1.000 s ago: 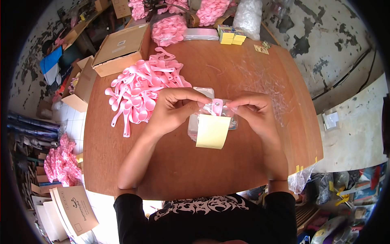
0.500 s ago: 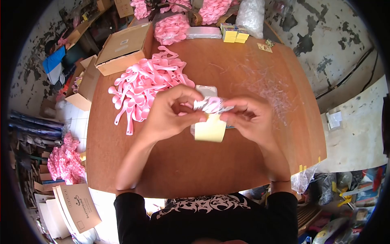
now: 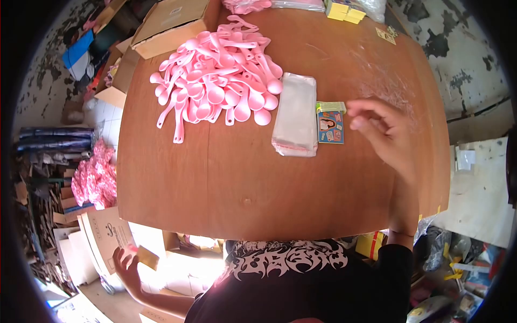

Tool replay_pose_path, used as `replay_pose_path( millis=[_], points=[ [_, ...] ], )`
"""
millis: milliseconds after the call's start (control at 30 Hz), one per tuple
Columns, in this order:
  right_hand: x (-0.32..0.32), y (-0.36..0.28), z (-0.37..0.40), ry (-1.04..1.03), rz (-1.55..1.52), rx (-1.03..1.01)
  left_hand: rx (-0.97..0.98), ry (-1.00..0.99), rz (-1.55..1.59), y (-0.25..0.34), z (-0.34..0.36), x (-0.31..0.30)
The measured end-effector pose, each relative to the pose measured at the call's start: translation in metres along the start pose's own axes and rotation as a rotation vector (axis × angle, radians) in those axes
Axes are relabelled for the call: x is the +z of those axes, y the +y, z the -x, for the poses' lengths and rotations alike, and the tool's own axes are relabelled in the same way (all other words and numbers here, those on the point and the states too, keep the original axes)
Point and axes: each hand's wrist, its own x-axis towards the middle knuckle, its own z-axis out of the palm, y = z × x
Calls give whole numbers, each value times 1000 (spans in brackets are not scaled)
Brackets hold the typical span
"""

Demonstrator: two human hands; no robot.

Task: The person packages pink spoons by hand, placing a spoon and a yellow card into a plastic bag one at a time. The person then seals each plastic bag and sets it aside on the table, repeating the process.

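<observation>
Out past the table's front left edge, my left hand has its fingers spread. Just beyond its fingertips is a small packet with a yellowish card and a bit of pink. Over the right side of the table, my right hand is half curled, thumb and forefinger apart with nothing between them. Its fingertips are close to a small stack of blue printed cards, the top one folded over. Left of the cards lies a stack of clear plastic bags. A heap of pink spoons covers the table's far left.
An open cardboard box stands at the back left of the wooden table. Yellow card stacks sit at the back. Thin plastic scraps lie at the right. Cartons stand on the floor at left.
Both hands held the packet with the yellow card over the table. My left hand has swung down left past the edge with it and opened; my right hand has moved right, beside the cards.
</observation>
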Motion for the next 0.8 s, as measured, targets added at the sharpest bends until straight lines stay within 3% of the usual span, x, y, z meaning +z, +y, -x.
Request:
replay_pose_path(
  millis=[33, 67, 167, 200, 300, 400, 467, 533, 633, 733, 800],
  points=[
    [4, 10, -1, -77, 128, -24, -51, -3, -115, 6, 6, 15],
    [17, 15, -1, -102, 70, 35, 76, 11, -170, 0, 0, 21],
    [52, 29, -5, -243, 250, 28, 357, 124, 97, 113, -11, 41],
    [60, 32, -5, -252, 255, 16, 556, 77, 204, 152, -14, 49],
    [75, 38, -8, -295, 507, -72, 1068, -218, 195, 254, -12, 75],
    [79, 44, -10, -326, 576, -22, 1392, -562, 133, 316, -8, 118],
    [79, 50, -9, -304, 600, -104, 1536, -687, 179, 339, -18, 159],
    [81, 50, -8, -280, 596, -94, 1503, -846, 211, 355, -26, 200],
    [78, 46, -7, -295, 610, -81, 1603, -898, 208, 365, -31, 248],
    [77, 41, -5, -351, 598, -23, 1677, -857, 204, 357, -27, 267],
    [78, 42, -5, -364, 576, 21, 1591, -943, 184, 351, -25, 257]
  ],
)
